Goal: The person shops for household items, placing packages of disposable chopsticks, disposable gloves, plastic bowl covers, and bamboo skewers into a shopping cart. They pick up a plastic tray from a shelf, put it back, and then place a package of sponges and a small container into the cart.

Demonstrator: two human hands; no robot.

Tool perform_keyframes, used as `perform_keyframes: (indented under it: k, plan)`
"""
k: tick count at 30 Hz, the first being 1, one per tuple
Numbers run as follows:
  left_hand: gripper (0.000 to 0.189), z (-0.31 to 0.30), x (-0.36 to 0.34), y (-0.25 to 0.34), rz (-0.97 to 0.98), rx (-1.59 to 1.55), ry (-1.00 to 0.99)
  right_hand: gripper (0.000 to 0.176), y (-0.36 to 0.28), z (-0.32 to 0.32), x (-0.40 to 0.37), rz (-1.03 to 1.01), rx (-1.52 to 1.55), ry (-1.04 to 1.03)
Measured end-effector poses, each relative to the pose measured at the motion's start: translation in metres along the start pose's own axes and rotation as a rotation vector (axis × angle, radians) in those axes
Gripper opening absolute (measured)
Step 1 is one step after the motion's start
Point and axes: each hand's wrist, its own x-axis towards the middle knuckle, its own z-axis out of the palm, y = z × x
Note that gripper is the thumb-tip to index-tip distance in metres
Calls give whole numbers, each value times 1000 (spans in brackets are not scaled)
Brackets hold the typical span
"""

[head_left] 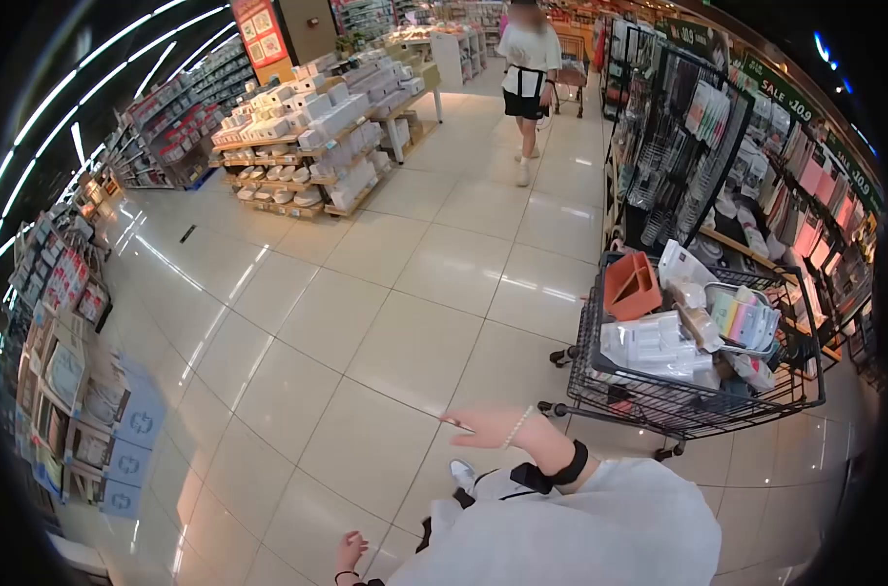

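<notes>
My right hand (490, 428) reaches out to the left in front of my body, above the tiled floor. Its fingers are stretched, somewhat blurred, with nothing in them; a beaded bracelet and a black band circle that arm. Low in the view, my left hand (352, 549) hangs by my side with loosely bent fingers, and no object shows in it. Neither hand touches anything. Right of my right hand, apart from it, stands a black wire shopping cart (649, 410). In it lie an orange-red divided box (632, 287), clear-wrapped white goods (647, 342) and a basket of pastel items (742, 314).
A person (529, 63) in a white top and black shorts stands up the aisle, near another cart (569, 73). Tiered display tables (302, 146) hold white boxes and dishes. Racks of hanging goods (673, 146) line the right; stacked boxes (131, 420) stand at left.
</notes>
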Motion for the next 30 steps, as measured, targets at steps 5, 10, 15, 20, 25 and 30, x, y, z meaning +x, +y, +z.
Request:
perform_keyframes:
  k: [5, 10, 15, 20, 25, 30]
  plan:
    - [40, -11, 35, 35, -270, 82, -36, 35, -50, -107, 70, -576, 192, 284]
    - [41, -33, 85, 75, -311, 255, -165, 30, -102, -207, 115, -1089, 415, 498]
    - [42, -56, 232, 78, -424, 153, -200, 21, -134, -271, 177, -681, 790, 300]
    - [42, -73, 362, 219, -264, 266, -219, 17, -135, -329, 283, -733, 805, 301]
    - [39, -67, 508, 386, 298, 575, -224, 14, -128, -374, 347, -681, 783, 352]
    - [38, -36, 534, 593, 518, 575, -184, 11, -114, -420, 401, -546, 692, 427]
